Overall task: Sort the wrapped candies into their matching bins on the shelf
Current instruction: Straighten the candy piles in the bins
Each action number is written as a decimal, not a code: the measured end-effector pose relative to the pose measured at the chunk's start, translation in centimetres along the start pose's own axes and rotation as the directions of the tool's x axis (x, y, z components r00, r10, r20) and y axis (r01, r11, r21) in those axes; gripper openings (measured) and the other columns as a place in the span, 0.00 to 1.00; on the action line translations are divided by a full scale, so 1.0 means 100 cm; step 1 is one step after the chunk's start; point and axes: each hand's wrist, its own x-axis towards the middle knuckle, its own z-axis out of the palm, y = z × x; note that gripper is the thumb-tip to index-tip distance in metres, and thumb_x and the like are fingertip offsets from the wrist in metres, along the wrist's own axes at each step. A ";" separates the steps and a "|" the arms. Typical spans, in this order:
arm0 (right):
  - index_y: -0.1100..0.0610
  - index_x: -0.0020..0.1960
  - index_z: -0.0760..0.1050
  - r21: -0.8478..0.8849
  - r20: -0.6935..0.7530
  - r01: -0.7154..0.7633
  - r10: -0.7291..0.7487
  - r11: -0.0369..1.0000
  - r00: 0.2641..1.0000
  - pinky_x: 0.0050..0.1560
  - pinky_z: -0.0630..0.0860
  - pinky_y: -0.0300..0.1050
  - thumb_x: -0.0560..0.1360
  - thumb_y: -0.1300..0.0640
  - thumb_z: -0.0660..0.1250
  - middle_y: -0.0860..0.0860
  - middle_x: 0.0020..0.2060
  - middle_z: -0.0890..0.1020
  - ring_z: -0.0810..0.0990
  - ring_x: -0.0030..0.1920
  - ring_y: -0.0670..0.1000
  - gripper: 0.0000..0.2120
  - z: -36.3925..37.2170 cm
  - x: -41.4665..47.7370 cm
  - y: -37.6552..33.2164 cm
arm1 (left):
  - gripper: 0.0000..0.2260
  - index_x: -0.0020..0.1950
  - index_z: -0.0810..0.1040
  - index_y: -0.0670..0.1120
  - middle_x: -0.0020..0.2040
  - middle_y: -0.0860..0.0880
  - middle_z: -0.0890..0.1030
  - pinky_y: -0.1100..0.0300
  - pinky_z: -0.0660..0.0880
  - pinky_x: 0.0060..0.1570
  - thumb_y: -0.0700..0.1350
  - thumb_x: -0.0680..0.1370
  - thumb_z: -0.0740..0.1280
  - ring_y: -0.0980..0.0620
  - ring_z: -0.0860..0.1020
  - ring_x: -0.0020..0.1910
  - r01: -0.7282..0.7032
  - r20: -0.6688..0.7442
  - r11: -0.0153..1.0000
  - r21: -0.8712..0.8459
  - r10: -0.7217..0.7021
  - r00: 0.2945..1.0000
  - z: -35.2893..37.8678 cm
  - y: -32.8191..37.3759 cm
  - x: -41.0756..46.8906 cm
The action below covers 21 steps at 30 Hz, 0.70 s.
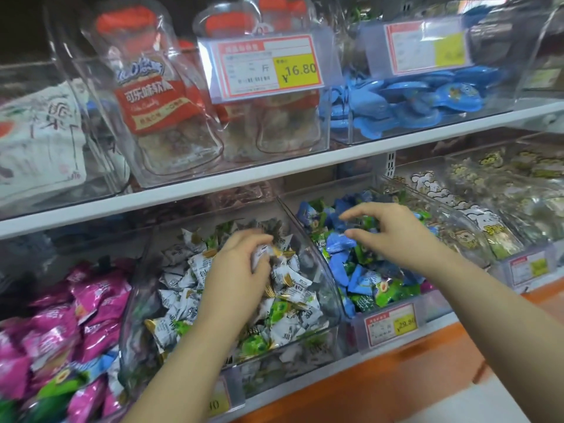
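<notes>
Your left hand pinches a white wrapped candy; your right hand hovers open. The candy looks light and slippery, so grip across its body.

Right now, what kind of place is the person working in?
Most likely a shop's loose-candy aisle: clear bins full of wrapped candies stand on white shelves, and price tags such as 16.80 hang on them. The left hand grips one white candy.
</notes>
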 end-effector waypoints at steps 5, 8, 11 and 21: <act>0.46 0.64 0.74 -0.213 0.103 0.052 -0.030 0.976 0.994 0.71 0.59 0.55 0.73 0.46 0.69 0.46 0.67 0.73 0.65 0.70 0.50 0.20 0.012 0.001 0.016 | 0.12 0.62 0.76 0.58 0.67 0.59 0.73 0.45 0.56 0.72 0.49 0.79 0.63 0.54 0.69 0.66 0.012 0.020 0.966 0.256 -0.017 1.000 -0.003 -0.005 0.003; 0.40 0.67 0.70 -0.335 0.243 0.064 0.021 0.940 0.970 0.74 0.46 0.60 0.74 0.41 0.65 0.44 0.73 0.62 0.53 0.75 0.50 0.22 0.020 0.002 0.013 | 0.13 0.63 0.76 0.60 0.66 0.61 0.72 0.44 0.53 0.72 0.51 0.79 0.62 0.51 0.62 0.71 0.028 0.013 0.949 0.313 -0.034 0.999 -0.004 0.000 0.005; 0.38 0.61 0.74 -0.350 0.297 0.065 0.045 0.934 0.954 0.73 0.39 0.61 0.73 0.38 0.64 0.45 0.75 0.59 0.49 0.76 0.49 0.18 0.024 0.002 0.015 | 0.13 0.63 0.75 0.59 0.66 0.61 0.72 0.45 0.55 0.72 0.51 0.79 0.61 0.55 0.64 0.70 -0.028 0.040 0.969 0.245 0.019 0.999 0.000 0.008 0.006; 0.43 0.56 0.76 -0.357 0.222 0.013 0.072 0.934 0.972 0.72 0.42 0.63 0.74 0.44 0.66 0.39 0.51 0.76 0.64 0.68 0.50 0.12 0.006 0.016 0.010 | 0.16 0.69 0.70 0.61 0.70 0.64 0.65 0.47 0.57 0.72 0.50 0.81 0.59 0.60 0.65 0.69 -0.157 0.291 0.987 0.027 0.142 0.946 0.028 0.018 0.011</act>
